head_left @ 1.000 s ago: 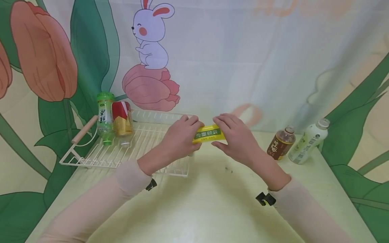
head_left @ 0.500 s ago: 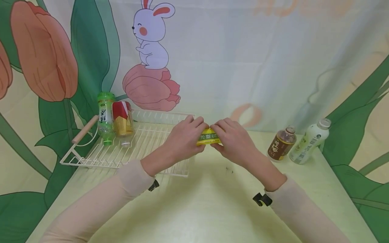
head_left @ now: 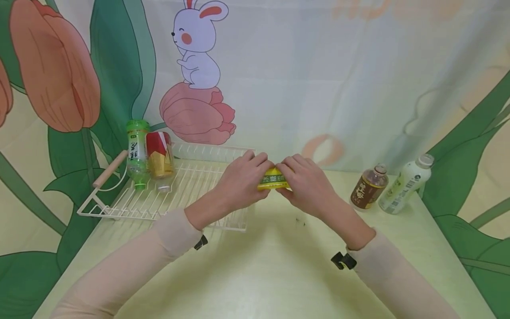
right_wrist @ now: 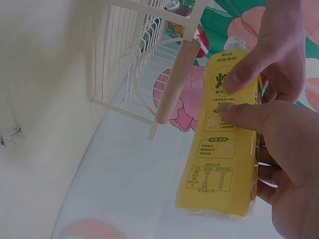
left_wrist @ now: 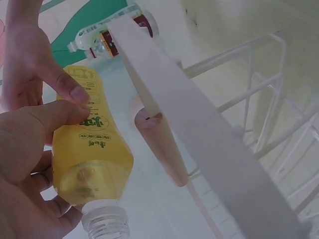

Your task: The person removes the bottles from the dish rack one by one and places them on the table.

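Observation:
A bottle with a yellow label is held level between both hands over the table. My left hand grips its neck end, thumb across the label. The right hand grips the base end, its thumb close to the left thumb in the right wrist view. A clear threaded neck sticks out past the left hand. In the head view the fingers hide both ends of the bottle, leaving only a short stretch of label visible between them.
Left of the hands stands a white wire rack with a wooden handle. It bears a green-labelled bottle and a red-and-gold one, necks toward me. A brown-labelled bottle and a pale green bottle stand at right.
My right hand has moved left and closed round the bottle, while the left hand shifted slightly right. Less of the label shows now. Over the last half second the hands barely moved.

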Demonstrator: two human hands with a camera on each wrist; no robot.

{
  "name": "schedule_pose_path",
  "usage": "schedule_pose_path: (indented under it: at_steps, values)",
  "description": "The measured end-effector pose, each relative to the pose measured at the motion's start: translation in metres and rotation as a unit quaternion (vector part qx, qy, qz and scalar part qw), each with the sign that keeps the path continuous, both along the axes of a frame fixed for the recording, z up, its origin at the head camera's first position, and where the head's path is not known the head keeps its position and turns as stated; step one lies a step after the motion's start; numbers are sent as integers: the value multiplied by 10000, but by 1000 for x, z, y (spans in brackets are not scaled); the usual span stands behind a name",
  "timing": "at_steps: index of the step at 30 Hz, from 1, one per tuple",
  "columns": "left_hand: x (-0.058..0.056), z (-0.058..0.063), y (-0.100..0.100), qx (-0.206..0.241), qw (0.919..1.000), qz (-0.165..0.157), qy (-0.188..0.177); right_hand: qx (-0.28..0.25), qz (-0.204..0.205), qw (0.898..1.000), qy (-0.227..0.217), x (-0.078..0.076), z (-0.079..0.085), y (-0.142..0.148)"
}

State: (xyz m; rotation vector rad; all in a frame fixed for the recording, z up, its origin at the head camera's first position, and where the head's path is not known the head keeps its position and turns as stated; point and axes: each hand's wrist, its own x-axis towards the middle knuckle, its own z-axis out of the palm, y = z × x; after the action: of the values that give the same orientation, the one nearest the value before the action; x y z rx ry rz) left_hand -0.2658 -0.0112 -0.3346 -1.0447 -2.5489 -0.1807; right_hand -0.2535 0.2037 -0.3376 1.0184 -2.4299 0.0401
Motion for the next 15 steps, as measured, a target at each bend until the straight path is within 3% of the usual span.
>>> schedule_pose_path:
  at_steps: [15]
  values:
    - [-4, -3, -7, 86, 9987, -380, -325, 180, 149, 9992, -315, 3, 6, 6]
